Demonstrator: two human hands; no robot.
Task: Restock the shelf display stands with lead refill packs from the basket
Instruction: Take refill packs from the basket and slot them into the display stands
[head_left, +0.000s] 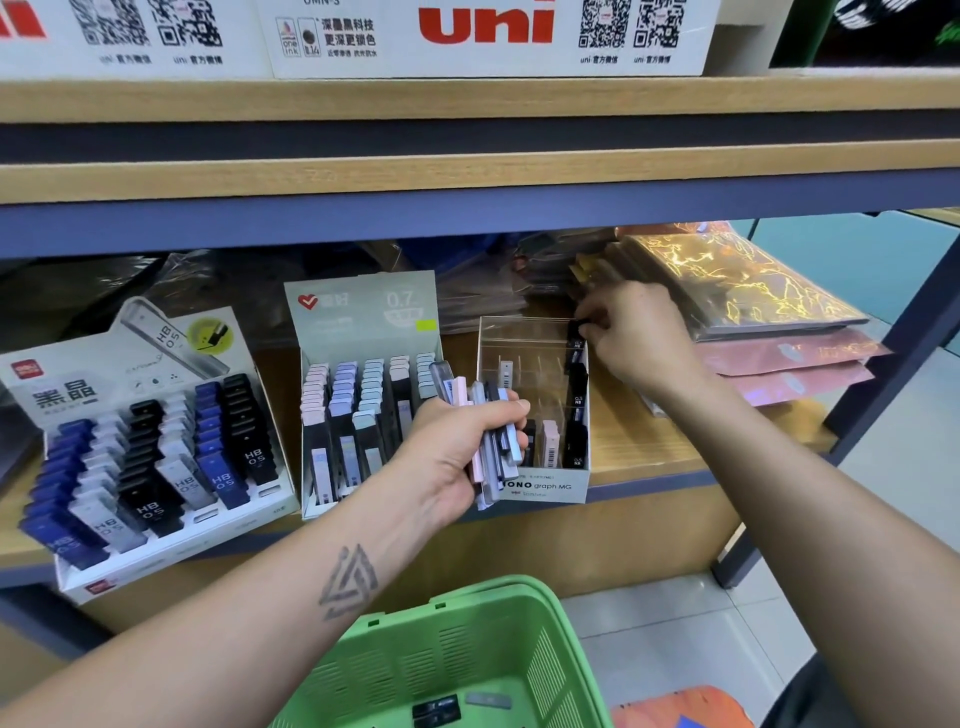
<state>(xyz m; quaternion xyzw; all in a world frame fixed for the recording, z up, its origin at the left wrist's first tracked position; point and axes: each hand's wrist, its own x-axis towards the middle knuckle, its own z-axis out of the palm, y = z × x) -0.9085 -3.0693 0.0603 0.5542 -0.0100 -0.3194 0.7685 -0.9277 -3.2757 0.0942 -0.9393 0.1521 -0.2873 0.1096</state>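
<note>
My left hand (457, 447) grips a bunch of lead refill packs (491, 441), pink, grey and dark, in front of the clear MONO display stand (540, 486). My right hand (636, 332) pinches a black lead refill pack (575, 332) at the back right corner of that stand, above a row of black packs. The stand holds only a few packs. Below, the green basket (467, 649) holds a couple of packs (457, 709) at its bottom.
Two fuller display stands sit to the left on the wooden shelf: a grey 0.7 stand (363, 312) and a blue-and-black HB 0.5 stand (145, 457). Stacked glossy folders (737, 280) lie right of my right hand. An upper shelf board (467, 176) overhangs.
</note>
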